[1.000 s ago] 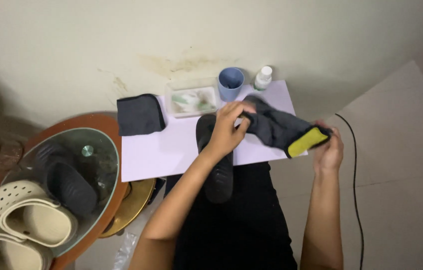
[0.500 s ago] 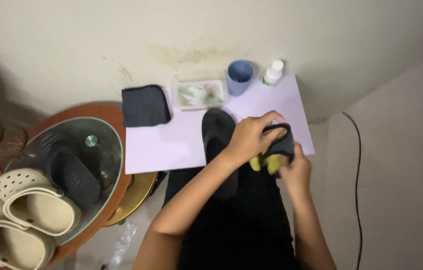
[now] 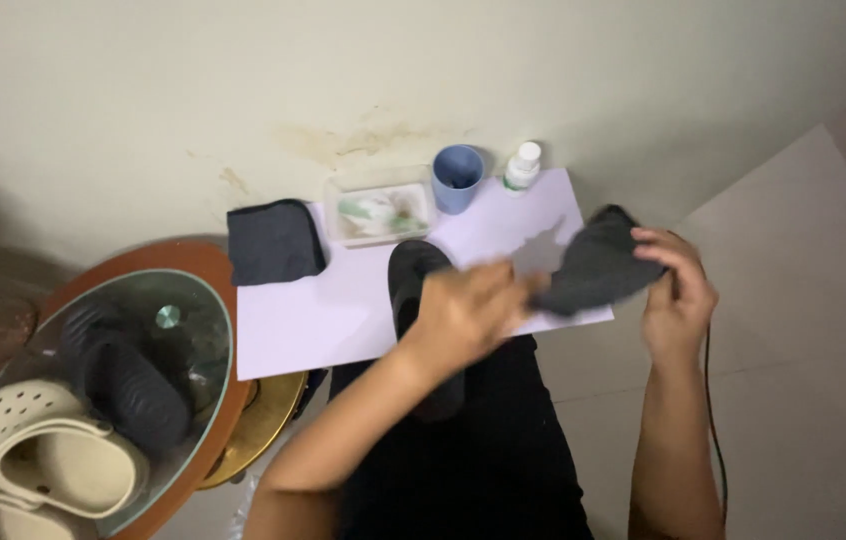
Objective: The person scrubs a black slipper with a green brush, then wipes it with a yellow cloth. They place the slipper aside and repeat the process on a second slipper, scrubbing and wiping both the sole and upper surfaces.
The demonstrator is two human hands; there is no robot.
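Both my hands hold a dark grey cloth (image 3: 593,270) stretched between them over the right end of a white sheet (image 3: 343,315). My left hand (image 3: 468,315) grips its near left end. My right hand (image 3: 678,290) grips its right end, past the sheet's edge. A black shoe (image 3: 411,280) lies on the sheet, partly hidden behind my left hand and forearm. No yellow part of the cloth shows.
A folded dark cloth (image 3: 273,242), a clear tray (image 3: 378,212), a blue cup (image 3: 457,178) and a small white bottle (image 3: 521,165) line the sheet's far edge. A round glass table (image 3: 213,330) at left holds black and cream clogs (image 3: 53,455). A black cable (image 3: 713,400) runs at right.
My hands have moved apart and the cloth, bunched with a yellow part showing before, is now spread out to the right. The view shifted slightly.
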